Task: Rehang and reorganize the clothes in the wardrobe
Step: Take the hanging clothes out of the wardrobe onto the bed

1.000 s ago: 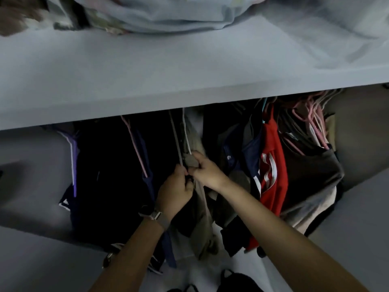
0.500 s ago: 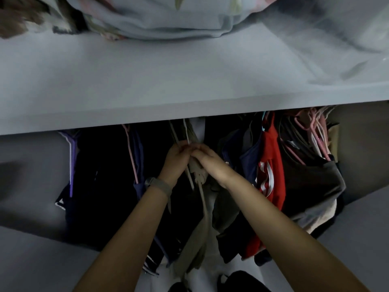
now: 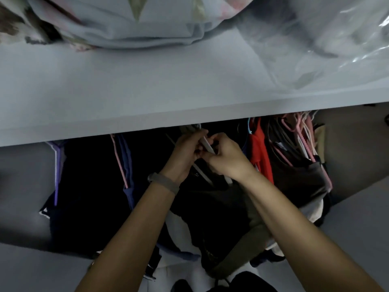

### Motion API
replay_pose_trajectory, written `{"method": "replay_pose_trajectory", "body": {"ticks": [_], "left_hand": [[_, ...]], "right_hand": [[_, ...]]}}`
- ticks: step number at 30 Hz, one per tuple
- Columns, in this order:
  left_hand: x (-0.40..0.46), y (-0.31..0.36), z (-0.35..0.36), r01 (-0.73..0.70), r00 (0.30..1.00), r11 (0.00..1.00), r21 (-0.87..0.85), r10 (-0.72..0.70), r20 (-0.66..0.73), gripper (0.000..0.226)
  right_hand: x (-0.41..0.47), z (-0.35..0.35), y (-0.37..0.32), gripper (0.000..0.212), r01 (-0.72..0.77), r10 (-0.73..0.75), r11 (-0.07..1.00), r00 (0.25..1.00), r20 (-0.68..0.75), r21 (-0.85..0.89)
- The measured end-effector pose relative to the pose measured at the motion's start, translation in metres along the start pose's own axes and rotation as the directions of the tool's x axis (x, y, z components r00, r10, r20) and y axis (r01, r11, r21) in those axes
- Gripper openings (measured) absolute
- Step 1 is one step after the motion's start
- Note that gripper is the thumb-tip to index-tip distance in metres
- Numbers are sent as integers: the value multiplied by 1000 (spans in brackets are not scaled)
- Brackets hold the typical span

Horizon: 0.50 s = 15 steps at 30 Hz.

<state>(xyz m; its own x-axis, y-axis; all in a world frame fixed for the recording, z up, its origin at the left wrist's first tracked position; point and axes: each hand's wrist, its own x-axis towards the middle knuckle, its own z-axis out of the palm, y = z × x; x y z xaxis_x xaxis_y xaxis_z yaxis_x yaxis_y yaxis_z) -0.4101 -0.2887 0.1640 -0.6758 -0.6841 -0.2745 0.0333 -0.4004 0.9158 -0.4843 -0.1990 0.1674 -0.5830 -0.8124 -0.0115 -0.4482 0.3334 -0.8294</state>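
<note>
Where the dark clothes (image 3: 88, 186) hang at the left under the shelf (image 3: 147, 91), the left hand (image 3: 185, 153) (a band on its wrist) curls its grip round a pale hanger (image 3: 207, 145); the right hand (image 3: 226, 158) pinches the same hanger, beside a red garment (image 3: 260, 152) and pink hangers (image 3: 303, 142).

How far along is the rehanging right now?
Done: the red garment and dark clothes hang under the shelf. In hand: left hand and right hand grip a pale hanger just below the shelf edge. Left: hooking it; the olive garment dangles.
</note>
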Motion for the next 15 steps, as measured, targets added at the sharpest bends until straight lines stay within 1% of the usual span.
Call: {"method": "replay_pose_trajectory", "body": {"ticks": [1,3,5,8,11,13,15], "left_hand": [[0,1,3,11,1000,1000,24,-11,2,16],[-4,-3,9,86,996,994,65,-88,31,14],[-15,-16,14,157,982,985,76,-163,92,16],[-41,-45,26,196,964,980,21,-196,179,21],[-65,-69,41,221,944,975,-31,-205,258,21],[-80,-76,51,274,919,959,-75,-239,313,22],[-97,-80,60,362,873,925,-121,-291,391,22]], "right_hand": [[-6,-11,3,22,-4,4,1000,1000,30,-3],[-26,-29,12,12,-26,26,1000,995,94,-1],[-52,-40,25,3,-34,43,995,994,98,-90],[-92,-51,44,7,-50,61,976,997,45,-211],[-128,-64,59,12,-116,112,963,993,-33,-243],[-153,-71,64,14,-159,137,949,986,-100,-272],[-180,-71,68,11,-212,155,928,967,-201,-307]]}}
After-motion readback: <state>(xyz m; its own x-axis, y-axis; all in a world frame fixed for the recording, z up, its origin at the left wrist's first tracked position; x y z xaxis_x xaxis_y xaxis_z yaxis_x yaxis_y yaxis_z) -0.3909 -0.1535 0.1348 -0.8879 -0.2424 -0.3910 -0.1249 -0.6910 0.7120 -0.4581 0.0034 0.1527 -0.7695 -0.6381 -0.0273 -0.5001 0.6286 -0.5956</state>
